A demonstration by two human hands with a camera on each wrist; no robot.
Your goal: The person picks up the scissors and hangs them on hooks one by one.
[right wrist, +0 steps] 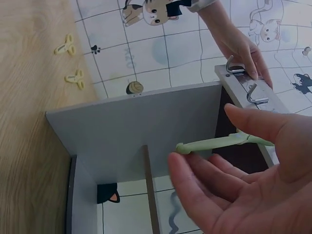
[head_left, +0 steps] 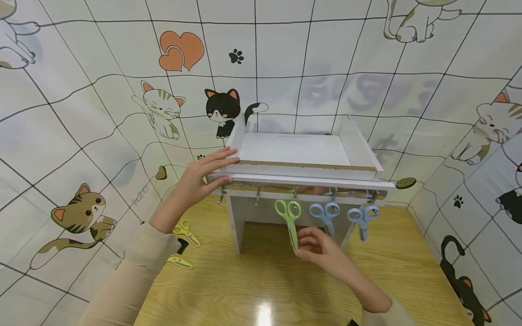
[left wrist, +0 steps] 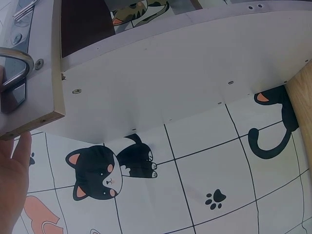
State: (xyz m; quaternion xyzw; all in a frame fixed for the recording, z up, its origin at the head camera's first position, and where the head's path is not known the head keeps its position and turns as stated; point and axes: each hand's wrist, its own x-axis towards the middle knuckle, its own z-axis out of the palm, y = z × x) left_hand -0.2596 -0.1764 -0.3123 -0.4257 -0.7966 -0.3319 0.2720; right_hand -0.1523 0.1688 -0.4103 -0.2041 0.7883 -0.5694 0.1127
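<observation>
A white shelf unit (head_left: 307, 177) with a row of metal hooks stands ahead. My left hand (head_left: 195, 179) holds its left end, fingers over the top board and thumb at the front edge. Green-handled scissors (head_left: 292, 222) hang by a finger loop from a middle hook. Beside their lower end is my right hand (head_left: 324, 253); in the right wrist view its thumb stands apart from the scissors (right wrist: 209, 144) and its fingertips are right at the tip. Blue scissors (head_left: 326, 214) and another blue pair (head_left: 363, 219) hang farther right.
Yellow scissors (head_left: 187, 233) and a second yellow pair (head_left: 179, 261) lie on the wooden table (head_left: 228, 290) at the left. Two left hooks, one of them this hook (head_left: 258, 194), carry nothing. A cat-patterned sheet (head_left: 281, 50) surrounds the table.
</observation>
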